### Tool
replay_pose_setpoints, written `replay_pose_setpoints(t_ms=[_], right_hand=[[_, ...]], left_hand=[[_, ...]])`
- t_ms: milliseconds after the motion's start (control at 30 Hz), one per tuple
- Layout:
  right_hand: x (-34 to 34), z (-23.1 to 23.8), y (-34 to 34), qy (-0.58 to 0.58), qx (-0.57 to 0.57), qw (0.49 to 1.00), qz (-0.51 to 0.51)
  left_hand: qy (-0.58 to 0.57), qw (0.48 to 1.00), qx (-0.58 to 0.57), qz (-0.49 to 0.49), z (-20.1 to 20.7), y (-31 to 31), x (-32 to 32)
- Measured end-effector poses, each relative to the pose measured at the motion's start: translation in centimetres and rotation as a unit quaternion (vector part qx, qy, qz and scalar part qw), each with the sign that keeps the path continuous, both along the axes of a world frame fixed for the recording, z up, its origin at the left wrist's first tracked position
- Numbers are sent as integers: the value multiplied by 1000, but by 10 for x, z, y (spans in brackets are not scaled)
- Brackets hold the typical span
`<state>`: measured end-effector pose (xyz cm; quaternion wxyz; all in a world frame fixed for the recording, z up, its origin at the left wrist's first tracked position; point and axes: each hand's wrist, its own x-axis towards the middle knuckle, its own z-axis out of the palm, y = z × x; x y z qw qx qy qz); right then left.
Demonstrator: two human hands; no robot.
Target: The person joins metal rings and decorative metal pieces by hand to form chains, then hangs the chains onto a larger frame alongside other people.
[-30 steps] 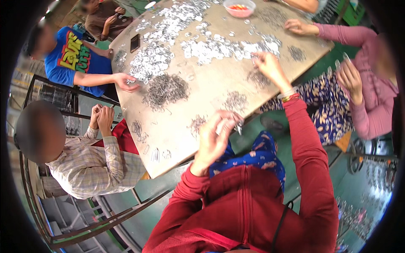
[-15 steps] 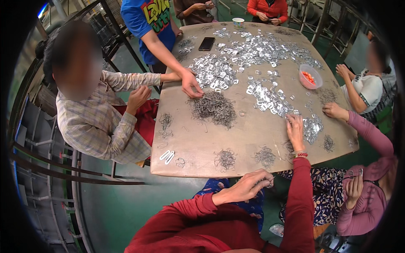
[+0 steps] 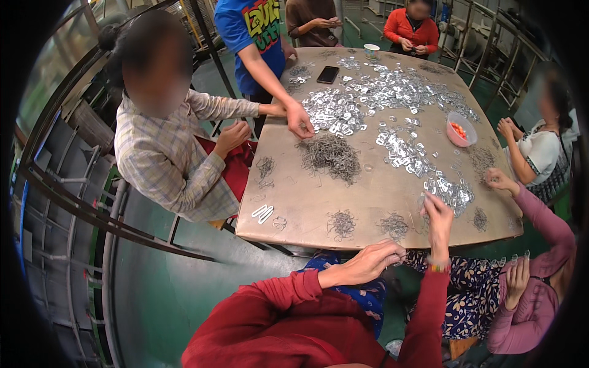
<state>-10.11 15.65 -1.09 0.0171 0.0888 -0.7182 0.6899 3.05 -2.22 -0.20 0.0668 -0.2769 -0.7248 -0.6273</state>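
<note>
My left hand [image 3: 368, 262] is closed in front of the table's near edge, its fingertips pinched on a small metal piece mostly hidden by the fingers. My right hand [image 3: 438, 216], with a bracelet at the wrist, is raised over the near right of the table. Between its thumb and fingers is a small flat silver buckle [image 3: 422, 200]. Just beyond it lies a pile of silver buckles [image 3: 451, 195]. Small heaps of bent wire hooks [image 3: 392, 226] lie along the near edge, and another wire heap [image 3: 341, 226] sits further left.
The brown table [image 3: 294, 211] also carries a large wire-hook heap [image 3: 331, 158], buckle piles [image 3: 336, 113], a phone [image 3: 328, 75], a paper cup [image 3: 371, 51] and a bowl of orange pieces [image 3: 461, 129]. Co-workers sit or stand around it; one reaches in an arm [image 3: 270, 80] from the left.
My right hand has drawn back from the buckle pile toward me with a buckle in its fingers. My left hand stays near the same place. The view has shifted slightly.
</note>
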Motion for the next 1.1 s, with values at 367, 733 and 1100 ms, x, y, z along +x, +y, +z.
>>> replay_pose_setpoints(t_ms=[367,733,1100], right_hand=[[117,38,-5,33,7,997,-66],[127,21,-20,18,-73,997,-12],[125,26,-13,-13,-76,997,16]], left_hand=[[31,998,-10,55,-4,11,-15],[57,958,-187,209,-24,-93,-54],[198,757,-601,165,-80,-231,-131]])
